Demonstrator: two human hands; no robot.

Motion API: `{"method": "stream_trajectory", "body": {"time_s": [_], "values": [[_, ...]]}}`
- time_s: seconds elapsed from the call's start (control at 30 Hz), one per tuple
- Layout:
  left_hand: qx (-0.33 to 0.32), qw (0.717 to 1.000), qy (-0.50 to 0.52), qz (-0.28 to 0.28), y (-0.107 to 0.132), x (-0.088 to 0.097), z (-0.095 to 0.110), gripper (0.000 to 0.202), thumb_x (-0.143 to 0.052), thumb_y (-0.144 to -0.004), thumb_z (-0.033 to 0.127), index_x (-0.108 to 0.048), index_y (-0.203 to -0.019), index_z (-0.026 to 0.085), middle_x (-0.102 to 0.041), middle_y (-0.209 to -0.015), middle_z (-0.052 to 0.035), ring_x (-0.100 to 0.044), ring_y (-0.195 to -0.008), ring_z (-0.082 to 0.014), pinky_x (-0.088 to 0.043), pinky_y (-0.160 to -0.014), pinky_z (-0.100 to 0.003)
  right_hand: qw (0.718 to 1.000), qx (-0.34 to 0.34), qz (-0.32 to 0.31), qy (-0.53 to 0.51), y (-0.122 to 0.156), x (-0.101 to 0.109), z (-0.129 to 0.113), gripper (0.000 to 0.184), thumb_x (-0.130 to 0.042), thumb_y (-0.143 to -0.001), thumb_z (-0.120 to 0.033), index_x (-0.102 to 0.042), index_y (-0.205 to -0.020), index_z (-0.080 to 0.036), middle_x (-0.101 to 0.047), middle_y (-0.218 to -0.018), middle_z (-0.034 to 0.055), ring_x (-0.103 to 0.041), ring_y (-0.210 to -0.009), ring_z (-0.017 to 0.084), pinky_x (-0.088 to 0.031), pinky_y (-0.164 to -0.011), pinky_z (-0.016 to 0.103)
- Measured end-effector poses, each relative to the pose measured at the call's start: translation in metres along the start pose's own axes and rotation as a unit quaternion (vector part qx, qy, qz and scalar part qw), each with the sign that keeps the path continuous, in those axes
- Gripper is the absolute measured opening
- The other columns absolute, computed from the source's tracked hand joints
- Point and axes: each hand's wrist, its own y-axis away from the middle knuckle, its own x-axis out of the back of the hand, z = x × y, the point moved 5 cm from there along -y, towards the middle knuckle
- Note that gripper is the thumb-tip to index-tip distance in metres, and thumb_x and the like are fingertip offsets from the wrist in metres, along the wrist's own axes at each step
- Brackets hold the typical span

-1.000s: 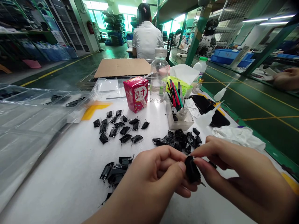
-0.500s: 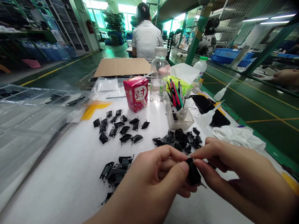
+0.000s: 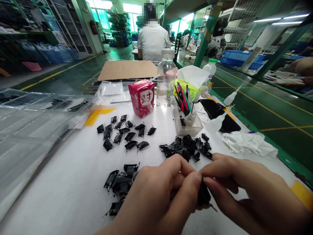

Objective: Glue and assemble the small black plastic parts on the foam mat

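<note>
Between my two hands is a small black plastic part (image 3: 204, 195) with a thin pointed tip at its lower end. My left hand (image 3: 161, 192) pinches its upper edge between thumb and forefinger. Thumb and forefinger of my right hand (image 3: 242, 192) close on the same top edge, right beside the left fingertips. Much of the part is hidden behind the fingers. Just beyond the hands lies a heap of small black pieces (image 3: 188, 146). Left of my left hand is a pile of flat black parts (image 3: 122, 182), partly covered by that hand.
Black pieces with thin wire loops (image 3: 130, 136) lie spread mid-table. Behind them stand a red drink carton (image 3: 142, 99), a clear bottle (image 3: 166, 81) and a box of tools (image 3: 189, 129). A clear compartment tray (image 3: 29, 130) fills the left; a white cloth (image 3: 251, 143) lies right.
Both hands have moved slightly down with the black part. The left thumb and forefinger have closed nearer its top edge, against the right fingertips.
</note>
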Motion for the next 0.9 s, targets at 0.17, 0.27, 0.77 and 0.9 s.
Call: {"method": "stream_trajectory", "body": {"time_s": [0.17, 0.27, 0.77, 0.9], "values": [[-0.042, 0.999, 0.022, -0.013, -0.0025, -0.0007, -0.0041, 0.023, -0.046, -0.099, 0.03, -0.06, -0.085, 0.02, -0.07, -0.066, 0.0008, -0.066, -0.061, -0.0133, -0.049, -0.057, -0.021, 1.0, -0.021, -0.009, -0.016, -0.0048, 0.0003, 0.0005, 0.022, -0.052, -0.09, -0.002, -0.056, -0.09, -0.024, -0.067, -0.07, -0.0078, -0.063, -0.055, 0.002, -0.041, -0.042, 0.002], [-0.049, 0.999, 0.005, -0.005, -0.0039, 0.0001, -0.006, 0.022, -0.045, -0.098, 0.028, -0.061, -0.086, 0.02, -0.071, -0.068, -0.0002, -0.066, -0.063, -0.0144, -0.049, -0.059, -0.022, 0.999, -0.03, -0.021, -0.01, -0.0035, -0.0008, 0.003, 0.018, -0.054, -0.093, -0.007, -0.057, -0.096, -0.025, -0.065, -0.071, -0.0078, -0.064, -0.058, 0.002, -0.043, -0.043, 0.001], [-0.006, 0.999, 0.037, -0.017, -0.0051, -0.0051, -0.0074, 0.015, -0.048, -0.094, 0.029, -0.059, -0.092, 0.018, -0.073, -0.075, -0.0041, -0.069, -0.07, -0.0201, -0.053, -0.064, -0.028, 0.999, -0.032, -0.016, 0.017, -0.0031, -0.0015, 0.0045, 0.015, -0.052, -0.095, -0.009, -0.053, -0.094, -0.024, -0.062, -0.068, -0.0087, -0.059, -0.053, 0.003, -0.042, -0.043, 0.005], [0.0, 0.997, 0.072, -0.016, -0.0072, -0.0059, -0.0086, 0.01, -0.051, -0.091, 0.023, -0.06, -0.092, 0.018, -0.073, -0.078, -0.0031, -0.069, -0.072, -0.0176, -0.053, -0.066, -0.025, 0.999, -0.026, -0.008, 0.035, -0.0015, -0.0014, 0.0044, 0.011, -0.052, -0.096, -0.013, -0.053, -0.094, -0.024, -0.057, -0.065, -0.008, -0.056, -0.051, 0.005, -0.036, -0.036, 0.008]]}}
